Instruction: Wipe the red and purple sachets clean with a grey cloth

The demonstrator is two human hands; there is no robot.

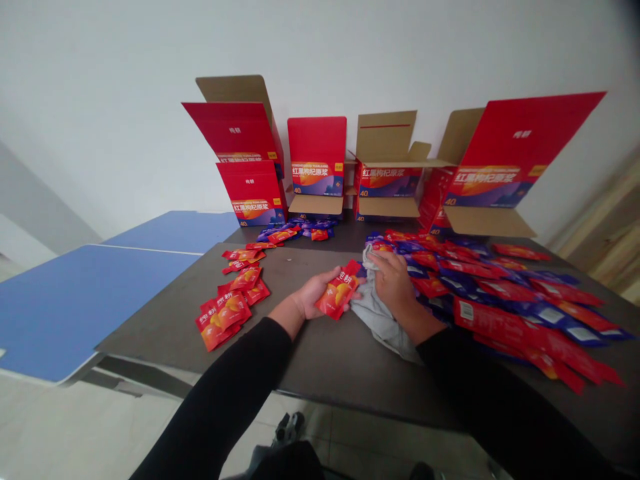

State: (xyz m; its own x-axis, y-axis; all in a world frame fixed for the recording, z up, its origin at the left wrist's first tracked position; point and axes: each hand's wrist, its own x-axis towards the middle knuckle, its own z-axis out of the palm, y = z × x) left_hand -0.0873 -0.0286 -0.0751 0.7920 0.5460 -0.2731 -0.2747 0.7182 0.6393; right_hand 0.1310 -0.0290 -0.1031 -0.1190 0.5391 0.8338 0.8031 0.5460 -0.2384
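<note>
Over the middle of the dark table, my left hand (pixel 314 293) holds a red sachet (pixel 339 291) with white lettering and orange fruit printed on it. My right hand (pixel 393 277) is closed on a light grey cloth (pixel 380 319), which hangs down onto the tabletop just right of the sachet. Left of my hands, several red sachets (pixel 231 310) lie in a loose, overlapping row. To the right spreads a big heap of red and blue sachets (pixel 505 290), some joined in strips.
Red cardboard boxes (pixel 317 157) with raised flaps stand along the table's back, by the wall. Blue and red sachets (pixel 300 229) lie in front of them. A blue table (pixel 130 273) adjoins the dark table (pixel 180 320) on the left.
</note>
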